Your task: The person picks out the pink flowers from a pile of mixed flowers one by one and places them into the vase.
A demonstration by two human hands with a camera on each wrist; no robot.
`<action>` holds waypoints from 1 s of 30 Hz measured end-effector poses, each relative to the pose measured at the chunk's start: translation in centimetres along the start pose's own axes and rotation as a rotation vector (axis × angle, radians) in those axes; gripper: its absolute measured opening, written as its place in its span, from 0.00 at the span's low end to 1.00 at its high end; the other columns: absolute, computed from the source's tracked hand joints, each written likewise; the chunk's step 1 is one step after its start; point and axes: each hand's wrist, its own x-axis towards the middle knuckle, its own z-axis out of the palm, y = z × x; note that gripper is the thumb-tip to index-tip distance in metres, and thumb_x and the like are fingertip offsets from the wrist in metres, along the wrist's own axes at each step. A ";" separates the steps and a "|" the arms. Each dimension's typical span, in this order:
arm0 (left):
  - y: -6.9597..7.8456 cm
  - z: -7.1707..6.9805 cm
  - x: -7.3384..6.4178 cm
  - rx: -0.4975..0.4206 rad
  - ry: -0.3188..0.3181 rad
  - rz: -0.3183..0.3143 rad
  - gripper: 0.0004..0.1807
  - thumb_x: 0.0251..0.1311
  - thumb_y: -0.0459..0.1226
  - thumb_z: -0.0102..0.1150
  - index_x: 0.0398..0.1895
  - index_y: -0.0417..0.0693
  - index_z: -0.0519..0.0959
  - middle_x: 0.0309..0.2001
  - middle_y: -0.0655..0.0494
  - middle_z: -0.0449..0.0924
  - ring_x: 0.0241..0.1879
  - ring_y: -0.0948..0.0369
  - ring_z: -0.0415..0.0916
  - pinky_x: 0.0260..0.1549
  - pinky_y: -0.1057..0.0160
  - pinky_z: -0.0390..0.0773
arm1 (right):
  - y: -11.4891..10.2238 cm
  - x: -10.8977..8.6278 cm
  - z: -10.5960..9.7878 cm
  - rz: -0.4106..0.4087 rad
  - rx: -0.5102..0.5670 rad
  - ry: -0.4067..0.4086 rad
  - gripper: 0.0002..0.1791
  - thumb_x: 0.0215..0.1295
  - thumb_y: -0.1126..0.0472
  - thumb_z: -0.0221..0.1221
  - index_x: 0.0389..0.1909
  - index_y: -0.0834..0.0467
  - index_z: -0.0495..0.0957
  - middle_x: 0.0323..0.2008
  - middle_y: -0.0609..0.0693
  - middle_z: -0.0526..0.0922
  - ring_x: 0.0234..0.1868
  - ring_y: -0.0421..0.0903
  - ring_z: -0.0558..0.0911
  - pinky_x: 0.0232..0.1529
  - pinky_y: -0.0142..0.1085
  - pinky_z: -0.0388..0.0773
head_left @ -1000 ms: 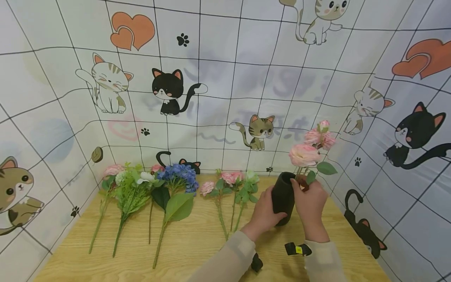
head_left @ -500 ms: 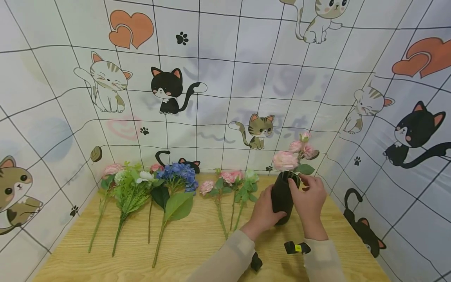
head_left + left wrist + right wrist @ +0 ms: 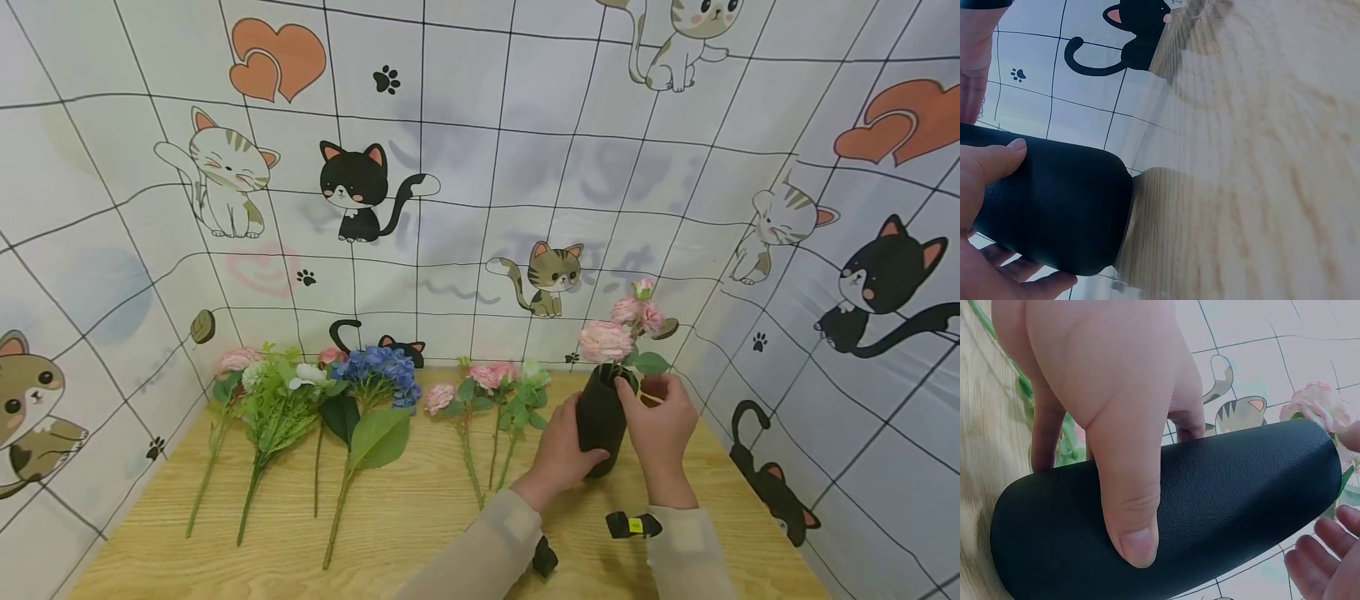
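My left hand (image 3: 558,458) grips a black vase (image 3: 600,427), its thumb on the near side and its fingers around the far side. The vase leans a little, and its base is close over the table in the left wrist view. An artificial rose stem with pink blooms (image 3: 606,342) and green leaves (image 3: 649,362) rises from the mouth. My right hand (image 3: 666,433) is at the rim, pinching the stem just below the leaves; the fingertips are partly hidden. In the right wrist view, the left thumb (image 3: 1138,519) presses along the vase's side.
Several artificial flowers lie on the wooden table (image 3: 420,533) to the left, among them a blue hydrangea (image 3: 381,375) and a green leafy bunch (image 3: 281,417). Shorter pink stems (image 3: 491,379) lie just left of the vase. Cat-patterned cloth walls (image 3: 465,183) enclose the table.
The pink rose stem has moved left and down from beside the vase into its mouth, with the right hand following it. The left hand keeps its grip on the vase.
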 end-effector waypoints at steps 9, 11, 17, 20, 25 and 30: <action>0.0 -0.1 -0.3 -0.003 0.006 0.012 0.54 0.64 0.49 0.76 0.85 0.53 0.53 0.76 0.49 0.68 0.71 0.52 0.74 0.69 0.50 0.77 | -0.6 -0.2 -0.4 0.064 0.040 -0.172 0.33 0.67 0.50 0.73 0.64 0.66 0.74 0.55 0.64 0.81 0.60 0.63 0.83 0.55 0.39 0.87; 0.1 -0.1 -0.3 -0.007 0.003 0.009 0.54 0.64 0.49 0.76 0.85 0.52 0.53 0.76 0.49 0.68 0.71 0.52 0.74 0.69 0.49 0.77 | -0.7 -0.2 -0.4 0.081 0.035 -0.206 0.35 0.67 0.50 0.73 0.67 0.64 0.72 0.58 0.64 0.80 0.62 0.64 0.82 0.59 0.55 0.84; 0.0 0.1 -0.2 0.000 -0.002 0.002 0.54 0.64 0.49 0.76 0.85 0.52 0.53 0.76 0.49 0.67 0.72 0.52 0.73 0.70 0.50 0.77 | -1.1 -0.2 -0.4 0.116 0.035 -0.271 0.39 0.66 0.50 0.73 0.71 0.63 0.70 0.64 0.65 0.78 0.65 0.67 0.79 0.61 0.62 0.82; 0.0 0.1 -0.1 0.004 0.001 0.004 0.54 0.64 0.50 0.76 0.85 0.52 0.53 0.76 0.49 0.68 0.72 0.52 0.73 0.70 0.50 0.77 | -1.1 -0.3 -0.4 0.128 0.034 -0.287 0.40 0.65 0.50 0.74 0.71 0.65 0.69 0.67 0.67 0.76 0.65 0.68 0.78 0.61 0.63 0.81; -0.1 0.2 0.0 0.006 0.003 0.005 0.53 0.64 0.49 0.76 0.85 0.52 0.53 0.76 0.49 0.68 0.72 0.52 0.73 0.70 0.49 0.76 | -0.9 -0.4 -0.2 0.149 0.030 -0.314 0.44 0.63 0.49 0.75 0.72 0.66 0.68 0.69 0.68 0.75 0.67 0.70 0.75 0.64 0.67 0.77; -0.1 0.1 -0.1 0.000 -0.003 0.009 0.53 0.64 0.48 0.76 0.85 0.52 0.53 0.77 0.48 0.67 0.73 0.50 0.72 0.71 0.48 0.76 | -0.6 -0.5 0.3 0.175 -0.004 -0.328 0.48 0.62 0.46 0.75 0.75 0.65 0.66 0.69 0.68 0.75 0.67 0.69 0.76 0.63 0.66 0.78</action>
